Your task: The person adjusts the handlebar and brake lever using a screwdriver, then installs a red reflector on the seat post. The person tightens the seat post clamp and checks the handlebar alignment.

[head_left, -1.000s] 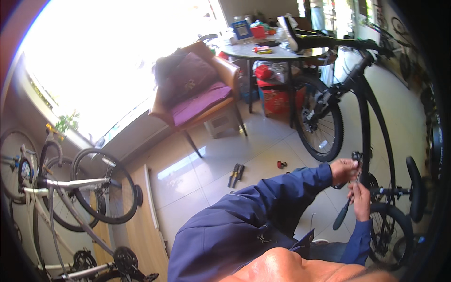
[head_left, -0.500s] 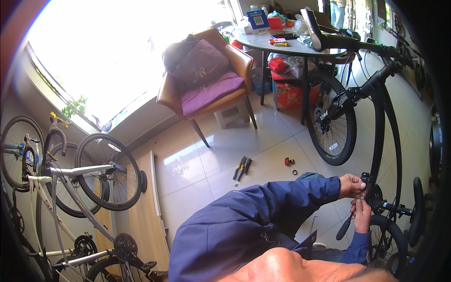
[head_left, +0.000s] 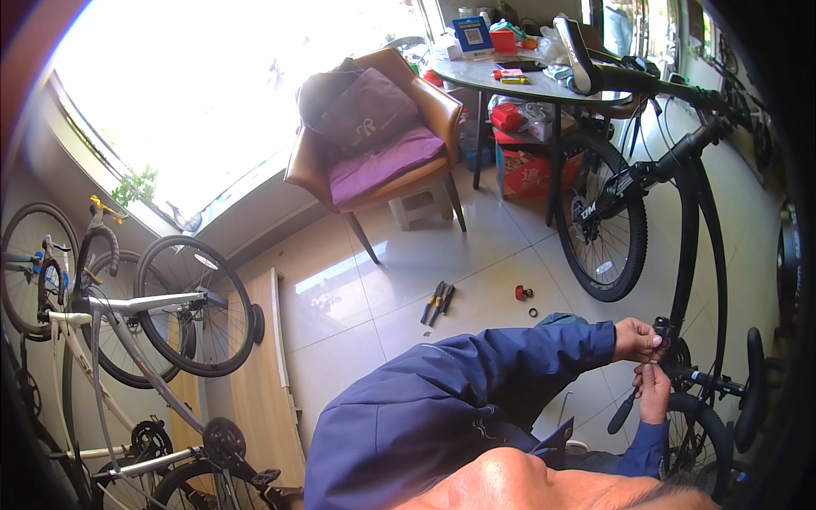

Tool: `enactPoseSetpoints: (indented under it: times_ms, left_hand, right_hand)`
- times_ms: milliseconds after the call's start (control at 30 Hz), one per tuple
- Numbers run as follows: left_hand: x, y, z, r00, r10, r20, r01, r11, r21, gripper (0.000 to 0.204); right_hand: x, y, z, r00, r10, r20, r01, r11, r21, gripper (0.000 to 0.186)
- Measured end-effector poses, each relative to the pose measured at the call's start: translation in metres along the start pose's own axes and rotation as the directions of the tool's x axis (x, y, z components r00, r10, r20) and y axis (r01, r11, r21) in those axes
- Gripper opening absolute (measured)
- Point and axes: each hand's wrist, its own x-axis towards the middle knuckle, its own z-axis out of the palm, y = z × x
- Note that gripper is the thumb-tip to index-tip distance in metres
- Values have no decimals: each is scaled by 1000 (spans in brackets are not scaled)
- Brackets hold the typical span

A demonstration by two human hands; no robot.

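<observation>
Tiled workshop floor slid lower since earlier frames; I see left hand (head_left: 637,338) and right hand (head_left: 654,393) still pinching small fitting (head_left: 661,326) on black bike frame (head_left: 693,246).

Bicycles: three, namely one black bike (head_left: 680,212), one white-framed bike (head_left: 110,323) at left, and a third bike (head_left: 204,467) low at left, partly cut off. Armchair (head_left: 374,144): one. Round table (head_left: 527,81): one. Pliers (head_left: 437,302) on floor: one pair. Small red part (head_left: 520,292): one. Small ring (head_left: 533,312): one. Step stool (head_left: 421,204): one. Hands: two, left hand (head_left: 636,338) and right hand (head_left: 654,391).
</observation>
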Motion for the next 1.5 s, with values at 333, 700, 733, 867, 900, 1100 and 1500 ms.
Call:
enactPoseSetpoints:
  times_ms: [333,700,733,867,900,1100,1500]
  left_hand:
    - [6,-2,-10,994,72,-87,-27,899,437,21]
    - [6,-10,-12,993,82,-84,-43,922,385,18]
    - [6,-10,-12,995,64,-74,-33,932,361,18]
    - [3,-9,-9,996,79,-48,-56,931,360,20]
    - [3,-7,-8,995,78,-56,-50,920,389,21]
    - [-4,0,-3,996,36,-86,1,921,389,25]
    - [-5,0,-5,996,9,-84,13,968,249,26]
  right_hand:
    - [1,3,7,990,-6,-139,-15,989,-148,24]
    - [3,-19,8,988,151,34,-148,986,-81,19]
    - [1,-22,8,987,155,-30,-158,957,-245,17]
    - [-5,-24,20,991,57,-119,-74,987,-144,24]
    - [-5,-24,21,981,119,-155,-134,987,-92,27]
    - [-4,-20,13,992,86,-96,-93,993,-67,17]
    - [-4,-24,7,996,64,-59,-70,992,-108,18]
